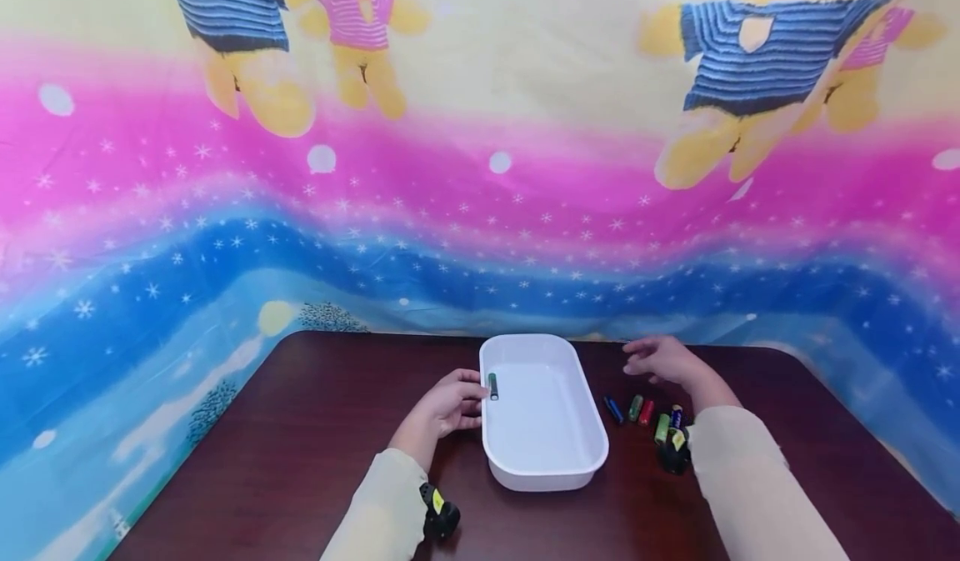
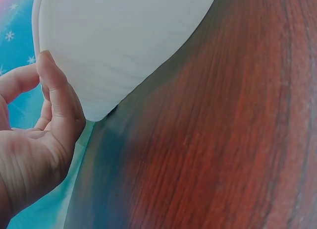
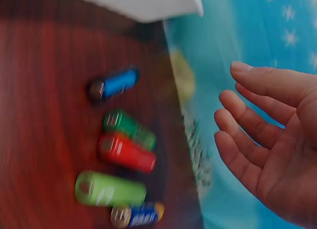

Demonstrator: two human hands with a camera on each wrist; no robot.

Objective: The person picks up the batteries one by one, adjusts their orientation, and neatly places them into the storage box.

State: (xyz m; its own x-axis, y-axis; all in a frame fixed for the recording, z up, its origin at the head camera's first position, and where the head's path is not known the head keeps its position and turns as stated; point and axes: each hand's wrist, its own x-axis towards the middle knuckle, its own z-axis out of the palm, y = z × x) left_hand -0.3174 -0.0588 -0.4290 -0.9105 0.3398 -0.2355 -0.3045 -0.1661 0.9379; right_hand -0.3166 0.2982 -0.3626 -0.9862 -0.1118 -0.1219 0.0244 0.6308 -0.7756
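Five batteries: we saw small coloured cylindrical batteries (image 1: 647,412) lying right of the white plastic tray (image 1: 547,469), long axes near-to-far.
Right hand (image 1: 660,359): nearer, open, empty.
Left hand (image 1: 448,405): fingers steadied the tray's left rim.

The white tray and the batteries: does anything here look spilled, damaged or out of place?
Nothing looks spilled or damaged. One dark green battery lies alone in the white tray, against the wall by the left hand. Five more batteries lie loosely, unevenly angled, on the table right of the tray, below the open right hand.
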